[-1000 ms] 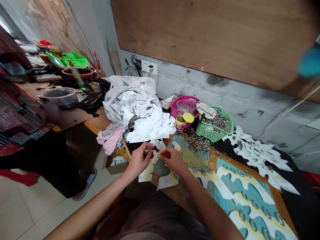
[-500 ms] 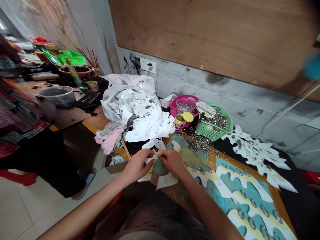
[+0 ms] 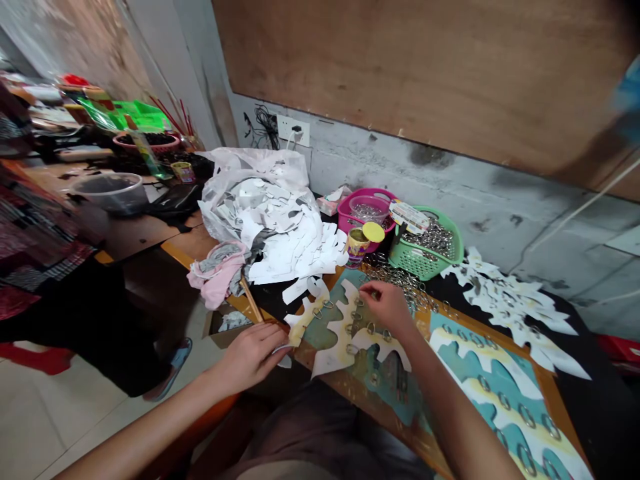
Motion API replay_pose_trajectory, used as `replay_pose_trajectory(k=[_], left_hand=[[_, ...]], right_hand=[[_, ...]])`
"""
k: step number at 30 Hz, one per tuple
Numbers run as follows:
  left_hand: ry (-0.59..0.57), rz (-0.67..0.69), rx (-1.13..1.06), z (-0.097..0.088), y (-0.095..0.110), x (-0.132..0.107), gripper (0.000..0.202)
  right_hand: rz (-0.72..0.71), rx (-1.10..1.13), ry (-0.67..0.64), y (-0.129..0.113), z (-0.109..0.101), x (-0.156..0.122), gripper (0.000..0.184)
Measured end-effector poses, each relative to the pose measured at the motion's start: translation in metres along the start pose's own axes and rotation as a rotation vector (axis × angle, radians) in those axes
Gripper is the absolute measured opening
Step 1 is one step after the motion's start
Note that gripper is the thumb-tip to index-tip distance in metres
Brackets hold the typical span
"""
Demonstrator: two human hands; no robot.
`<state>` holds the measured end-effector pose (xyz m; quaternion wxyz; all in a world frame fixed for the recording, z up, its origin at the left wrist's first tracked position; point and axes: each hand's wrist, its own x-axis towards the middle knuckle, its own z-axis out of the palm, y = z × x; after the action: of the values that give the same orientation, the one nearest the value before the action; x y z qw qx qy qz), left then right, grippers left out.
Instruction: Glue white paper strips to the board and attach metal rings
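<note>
My left hand (image 3: 256,353) is closed on the lower end of a white cut piece (image 3: 300,325) with yellowish smears; a few metal rings stand on its upper part. My right hand (image 3: 389,305) has its fingers pinched beside the top of a second white piece (image 3: 341,337), near the pile of loose metal rings (image 3: 403,279). Whatever that pinch holds, if anything, is too small to make out. Rings sit along the second piece and on a third curved piece (image 3: 383,345) joined or lying close to it, on the stained teal mat (image 3: 320,338).
More ringed white pieces (image 3: 500,393) lie at right. Behind stand a green basket (image 3: 425,257) of rings, a pink basket (image 3: 345,212) and an open tin (image 3: 357,248). White scraps (image 3: 290,247) spill from a plastic bag; a pink cloth (image 3: 215,283) hangs nearby. A person (image 3: 45,233) is at left.
My right hand has left the first piece and moved right, towards the ring pile. My left hand has drawn back down-left to the piece's lower end. Another ring shows on that piece.
</note>
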<state>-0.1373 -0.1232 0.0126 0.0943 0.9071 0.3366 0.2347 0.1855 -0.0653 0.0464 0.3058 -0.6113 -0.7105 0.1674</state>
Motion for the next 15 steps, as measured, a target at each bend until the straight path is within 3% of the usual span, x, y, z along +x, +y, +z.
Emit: replay_pose_trajectory(k=[6,12,15], left_hand=[[0.185,-0.178,-0.243,0.011,0.005,-0.002,0.013],[0.043,-0.028,-0.052,0.022,0.019,-0.011,0.012],[0.054,-0.004,0.048,0.027,0.024,-0.016,0.019]], right_hand=[[0.068,-0.053,0.042,0.025,-0.027,-0.007,0.021],[0.158,-0.197,0.051,0.051,-0.039,-0.010,0.019],[0.238,-0.308,0.069,0.066,-0.043,-0.010,0.017]])
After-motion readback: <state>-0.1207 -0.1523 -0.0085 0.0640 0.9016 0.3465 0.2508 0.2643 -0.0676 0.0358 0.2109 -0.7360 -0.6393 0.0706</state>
